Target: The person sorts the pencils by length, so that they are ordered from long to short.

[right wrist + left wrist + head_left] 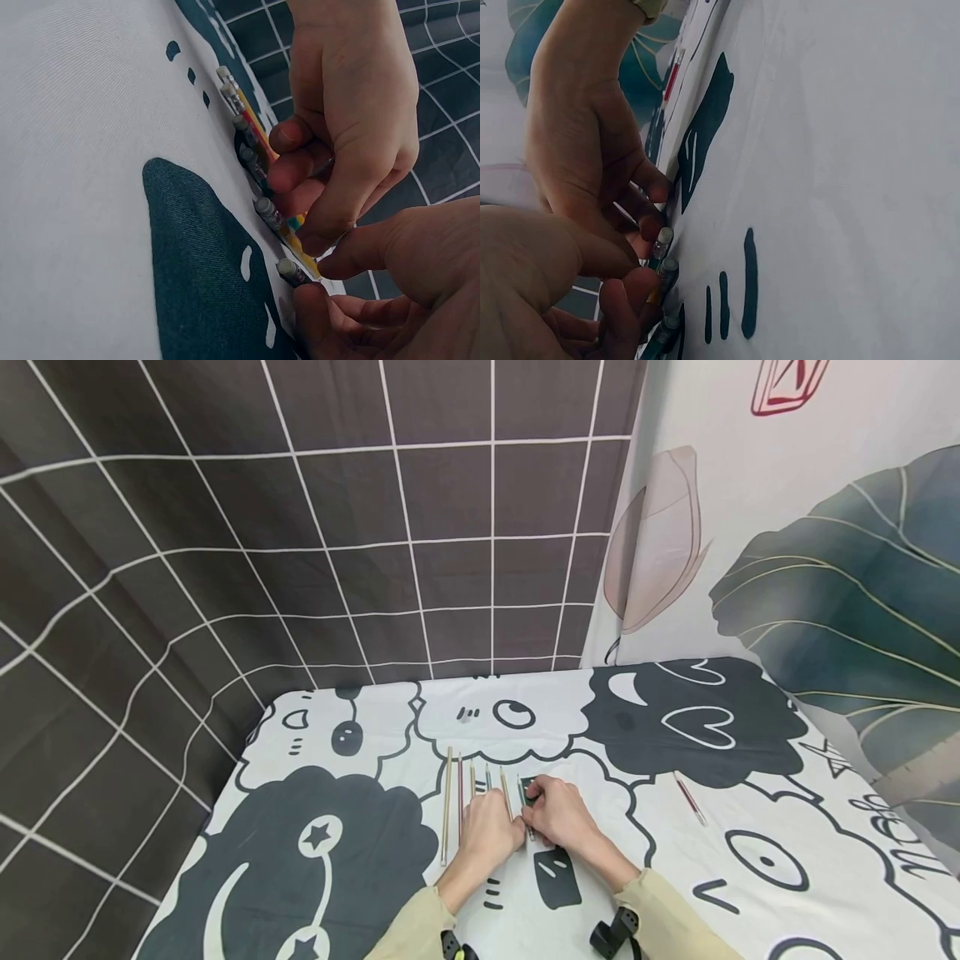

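Observation:
Several eraser-tipped pencils lie side by side on the patterned cloth, including a gold pencil [446, 810] and a red pencil [460, 777] at the left of the row. My left hand [489, 828] is over the row with curled fingers, its thumb and fingertips around a yellow pencil [301, 257]; the exact contact is partly hidden. Close beside it, my right hand [564, 810] pinches a green pencil [521, 789] at the row's right end. That pencil's pale eraser sticks out by the right thumb in the right wrist view. The hands nearly touch.
A separate red pencil [689, 799] lies off to the right on the cloth [615, 777]. Behind the table hangs a dark grid curtain [450, 577], with a leaf-print curtain [840, 585] at the right.

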A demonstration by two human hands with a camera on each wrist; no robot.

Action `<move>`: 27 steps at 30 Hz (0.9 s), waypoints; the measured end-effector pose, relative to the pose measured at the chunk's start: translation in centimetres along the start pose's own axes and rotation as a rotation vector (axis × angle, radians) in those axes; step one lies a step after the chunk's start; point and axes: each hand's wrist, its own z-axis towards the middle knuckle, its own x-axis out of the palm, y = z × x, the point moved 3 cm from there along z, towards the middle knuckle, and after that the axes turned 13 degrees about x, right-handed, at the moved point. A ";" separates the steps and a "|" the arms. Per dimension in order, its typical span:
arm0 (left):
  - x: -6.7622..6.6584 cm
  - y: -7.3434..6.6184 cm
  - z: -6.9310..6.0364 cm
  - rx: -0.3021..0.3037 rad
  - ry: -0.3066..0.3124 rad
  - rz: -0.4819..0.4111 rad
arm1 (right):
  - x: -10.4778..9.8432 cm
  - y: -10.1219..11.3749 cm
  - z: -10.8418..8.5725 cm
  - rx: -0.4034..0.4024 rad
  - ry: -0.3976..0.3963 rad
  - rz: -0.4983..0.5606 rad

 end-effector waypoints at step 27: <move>-0.9 0.9 -0.4 0.055 -0.157 -0.089 | -8.7 -4.2 -0.7 0.084 -0.165 0.023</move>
